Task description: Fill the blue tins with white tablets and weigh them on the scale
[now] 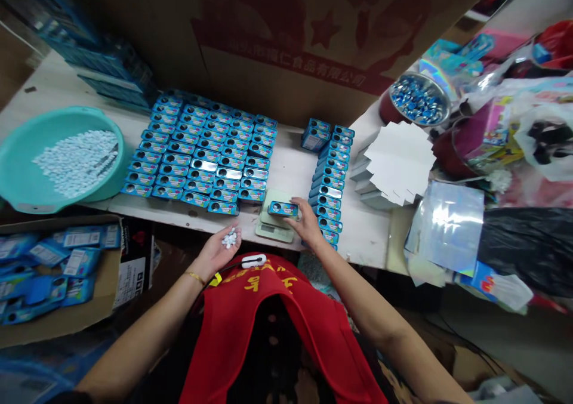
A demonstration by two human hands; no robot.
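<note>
My left hand (224,244) is cupped palm up at the table's front edge and holds a small pile of white candies (230,237). With its fingers closed on one end, my right hand (306,220) grips a small blue box (283,209) over a pale green scale (274,232). Whether the box rests on the scale cannot be made out. Rows of similar blue boxes (201,153) stand just beyond my left hand. A single column of blue boxes (332,183) stands to the right of the scale.
At the left, a turquoise basin (27,198) contains many white candies. Below it sits a carton (107,296) with blue packets. A big cardboard box (286,46) walls off the back. To the right are stacked white cards (403,159) and a metal bowl (441,117) of shiny blue pieces.
</note>
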